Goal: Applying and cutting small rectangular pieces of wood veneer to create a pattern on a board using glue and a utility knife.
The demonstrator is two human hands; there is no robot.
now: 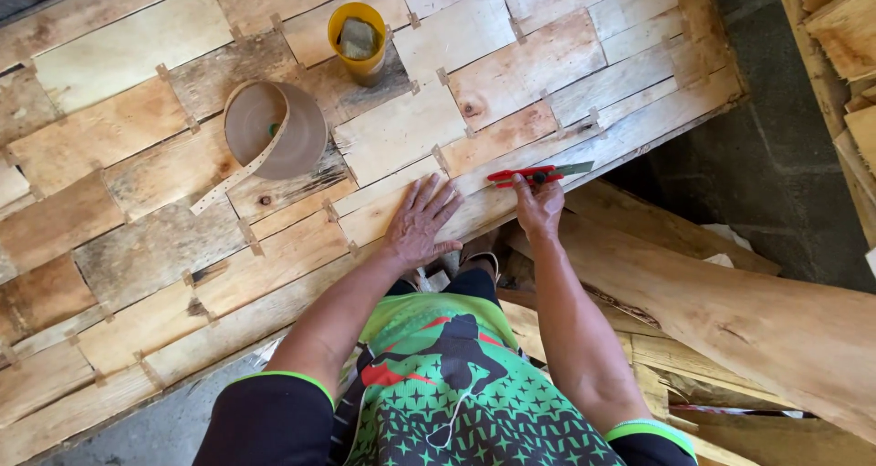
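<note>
My left hand (420,219) lies flat, fingers spread, on a large sheet of thin wood veneer pieces (137,247) joined by short strips of brown tape. My right hand (540,203) holds a red utility knife (538,174) with its blade out, pointing right along the sheet's near edge. A roll of brown paper tape (278,130) rests on the sheet to the upper left of my left hand, with a loose perforated end hanging toward me.
A yellow cup (359,39) with a wet sponge stands on the far part of the sheet. Thick wooden planks (730,311) lie under and to the right of my arms. More wood pieces (844,37) are stacked at the far right.
</note>
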